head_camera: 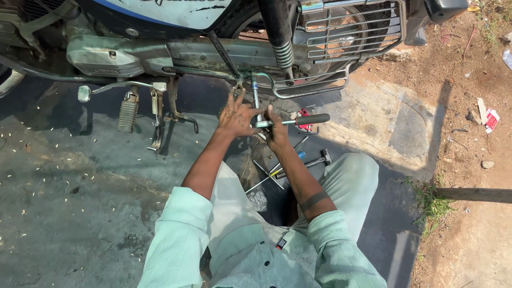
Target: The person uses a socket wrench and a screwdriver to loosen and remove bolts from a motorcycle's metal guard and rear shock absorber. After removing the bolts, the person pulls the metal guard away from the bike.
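Note:
I crouch beside a motorcycle (pixel 176 50) on dark pavement. My right hand (pixel 277 130) grips a ratchet wrench (pixel 298 120) with a black handle that points right; its long socket extension (pixel 255 98) rises to the underside of the frame. My left hand (pixel 236 116) rests with spread fingers against the extension and the frame just under the chain cover. Both forearms reach forward from pale green sleeves.
Loose tools lie on the ground between my knees: a hammer (pixel 316 160), screwdrivers (pixel 277 170) and a T-shaped wrench (pixel 265 178). The footpeg (pixel 128 114) and side stand (pixel 158 125) hang at the left. Bare dirt and litter (pixel 489 118) lie to the right.

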